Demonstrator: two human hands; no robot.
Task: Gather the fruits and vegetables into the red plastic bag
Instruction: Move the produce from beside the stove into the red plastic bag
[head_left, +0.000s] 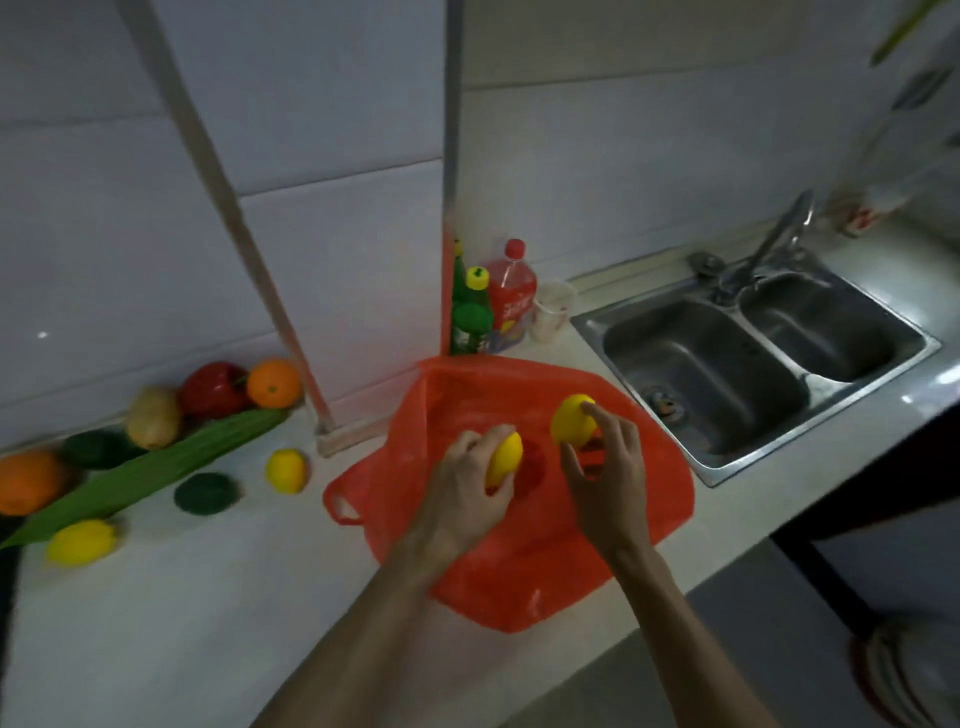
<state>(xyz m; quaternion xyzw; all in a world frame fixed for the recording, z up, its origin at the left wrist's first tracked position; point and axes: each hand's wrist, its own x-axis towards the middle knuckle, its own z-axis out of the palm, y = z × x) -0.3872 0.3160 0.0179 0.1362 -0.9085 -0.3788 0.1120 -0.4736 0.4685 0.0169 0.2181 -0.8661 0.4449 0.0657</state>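
Left: the left hand (467, 491) has fingers and thumb curled round the left-hand lemon (508, 457), just over the bag.
Right: the right hand (609, 480) grips the right-hand lemon (570, 423) with its fingertips from above, also over the bag.
Bag: one red plastic bag (519, 582), lying flat on the counter (208, 623) beneath both hands, with a handle loop at its left edge.
Lemons: four; two are held and two lie loose, the nearer lemon (284, 470) left of the bag and the far lemon (80, 541) well apart.
Oranges: two, the wall orange (274, 383) and the edge orange (26, 480).
Dark green rounds: two, first round (205, 493) and second round (96, 449), too blurred to name.
Singles: one red pepper (213, 389), one brownish fruit (153, 418), and one long green vegetable (156, 462) lying slantwise.
Behind the bag: a green bottle (472, 317), a red bottle (511, 301) and a cup (553, 312).
Sink: one sink (587, 325) with two basins, right of the bag.
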